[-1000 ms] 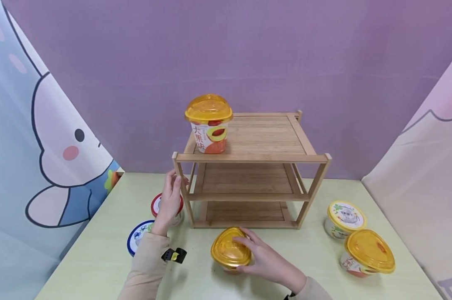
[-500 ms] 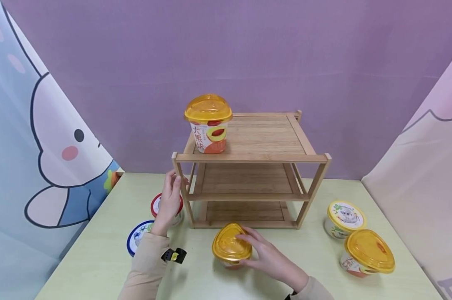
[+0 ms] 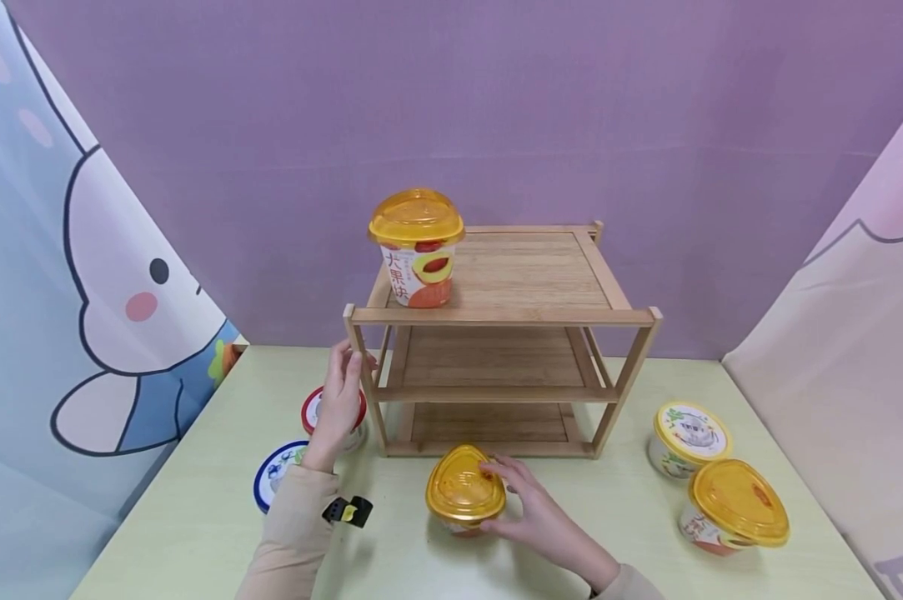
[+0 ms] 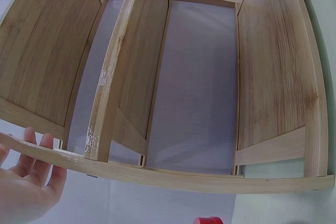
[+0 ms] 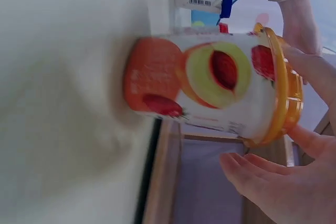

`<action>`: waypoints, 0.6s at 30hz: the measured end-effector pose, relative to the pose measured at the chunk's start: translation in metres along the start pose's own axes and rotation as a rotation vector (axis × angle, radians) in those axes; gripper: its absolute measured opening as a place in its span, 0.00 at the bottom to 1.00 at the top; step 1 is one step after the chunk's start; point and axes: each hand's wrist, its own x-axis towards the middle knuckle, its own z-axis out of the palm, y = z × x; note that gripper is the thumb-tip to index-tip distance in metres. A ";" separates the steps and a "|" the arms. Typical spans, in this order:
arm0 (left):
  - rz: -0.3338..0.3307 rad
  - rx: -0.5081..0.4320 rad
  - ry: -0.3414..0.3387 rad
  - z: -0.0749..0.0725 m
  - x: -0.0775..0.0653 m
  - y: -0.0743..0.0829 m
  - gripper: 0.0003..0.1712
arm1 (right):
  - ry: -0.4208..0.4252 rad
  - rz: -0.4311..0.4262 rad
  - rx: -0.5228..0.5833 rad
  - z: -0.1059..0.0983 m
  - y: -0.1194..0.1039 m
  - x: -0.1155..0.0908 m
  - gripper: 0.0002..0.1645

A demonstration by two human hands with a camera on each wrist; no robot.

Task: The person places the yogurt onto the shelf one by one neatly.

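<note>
My right hand (image 3: 537,517) holds a yogurt cup with a domed orange lid (image 3: 464,487), thumb and fingers at the lid's right side. In the right wrist view the cup (image 5: 210,80) shows printed peach and strawberries, its base right at the table surface. My left hand (image 3: 340,404) grips the front left post of a three-tier wooden shelf (image 3: 504,317); in the left wrist view its fingertips (image 4: 46,142) come round the post. On the top tier, at the left, stands another orange-lidded cup (image 3: 419,250).
Beside my left forearm stand a red-rimmed tub (image 3: 313,410) and a blue-rimmed tub (image 3: 274,475), both partly hidden. On the right are a yellow-rimmed tub (image 3: 691,437) and an orange-lidded cup (image 3: 736,508). A purple cloth (image 3: 646,125) hangs behind the shelf.
The cup in my right hand has shifted slightly toward the shelf and turned a little, so a corner of its lid points to the shelf. My left hand has stayed on the post.
</note>
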 end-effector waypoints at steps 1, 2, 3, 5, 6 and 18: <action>0.006 0.002 -0.001 0.000 0.000 -0.001 0.18 | 0.001 0.008 0.042 0.001 0.001 0.000 0.40; 0.009 -0.002 0.000 0.000 0.001 -0.004 0.18 | 0.003 0.012 0.076 0.002 0.002 -0.001 0.41; 0.012 -0.008 0.001 -0.001 0.002 -0.008 0.18 | 0.004 0.015 0.109 0.004 0.004 -0.001 0.42; 0.013 -0.013 0.001 -0.002 0.004 -0.015 0.18 | 0.006 0.022 0.151 0.006 0.005 -0.001 0.43; 0.015 -0.017 0.000 -0.002 0.005 -0.019 0.18 | 0.005 0.028 0.164 0.007 0.006 -0.001 0.44; 0.056 0.004 0.025 -0.002 0.007 -0.029 0.21 | 0.001 0.085 0.184 0.020 0.010 0.002 0.48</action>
